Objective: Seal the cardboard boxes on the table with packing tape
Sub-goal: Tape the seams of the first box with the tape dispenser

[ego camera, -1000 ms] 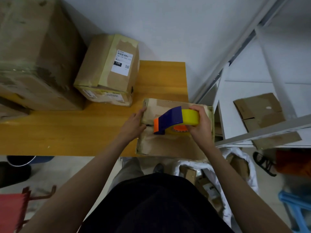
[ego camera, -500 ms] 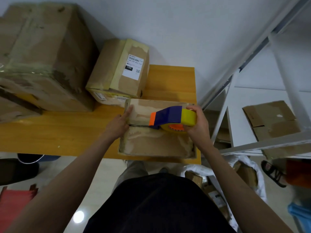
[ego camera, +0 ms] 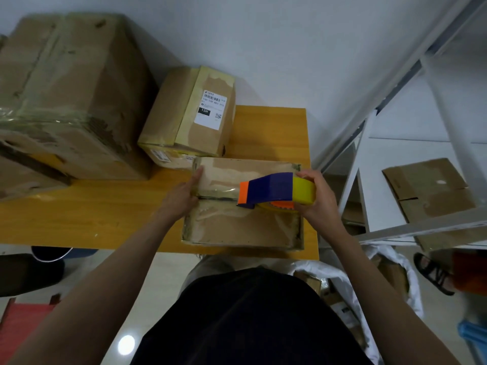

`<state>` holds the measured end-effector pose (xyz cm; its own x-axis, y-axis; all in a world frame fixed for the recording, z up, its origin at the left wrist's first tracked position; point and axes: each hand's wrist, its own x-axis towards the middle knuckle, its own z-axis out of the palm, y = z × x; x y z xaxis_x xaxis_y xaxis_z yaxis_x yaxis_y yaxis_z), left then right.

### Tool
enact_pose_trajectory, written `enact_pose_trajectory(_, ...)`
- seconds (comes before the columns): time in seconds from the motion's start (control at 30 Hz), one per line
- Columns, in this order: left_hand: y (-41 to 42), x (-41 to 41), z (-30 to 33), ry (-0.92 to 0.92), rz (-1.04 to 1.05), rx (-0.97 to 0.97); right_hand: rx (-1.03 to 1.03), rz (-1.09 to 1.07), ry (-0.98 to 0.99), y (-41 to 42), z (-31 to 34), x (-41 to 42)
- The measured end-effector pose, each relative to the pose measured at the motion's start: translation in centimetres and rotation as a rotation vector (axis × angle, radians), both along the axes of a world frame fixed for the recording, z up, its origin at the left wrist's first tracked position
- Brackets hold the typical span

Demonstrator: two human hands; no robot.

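Flat cardboard box [ego camera: 245, 227] sits at the near right corner of the wooden bench [ego camera: 105, 219], top flaps closed, centre seam running left to right. Right hand [ego camera: 320, 204] has its grip wrapped around the tape dispenser [ego camera: 274, 192], fingers curled over the yellow roll end; orange nose points left and sits on the seam about mid-box. Left hand [ego camera: 181, 198] lies flat with straight fingers on the box's left end, thumb up on the top face, holding nothing, just pinning the box.

A glossy strip of clear tape [ego camera: 218, 192] shows on the seam between left hand and dispenser nose. Can't tell whether it's fully stuck down.

My read: mid-run on the seam. To do it well:
- keep the dispenser centred on the seam so the tape grabs both flaps equally
- steady downward pressure, low angle, no lifting
- left hand keeps pinning the box so it doesn't slide; it's close to the bench edge
- run past the box's edge and down the side before cutting
- rub the strip flat afterwards

Labelled box [ego camera: 189, 117] and the large taped box [ego camera: 68, 96] sit further back on the bench, apart from both hands.
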<state>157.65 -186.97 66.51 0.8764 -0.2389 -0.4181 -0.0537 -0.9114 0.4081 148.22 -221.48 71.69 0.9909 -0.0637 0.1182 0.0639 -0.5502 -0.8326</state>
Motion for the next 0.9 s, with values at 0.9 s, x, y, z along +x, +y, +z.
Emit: enact_pose_trajectory(0.9,-4.8,-7.4,-2.4,-0.292,-0.077,0.134,0.031,-0.088,0.034,-0.7,-2.2,-0.9)
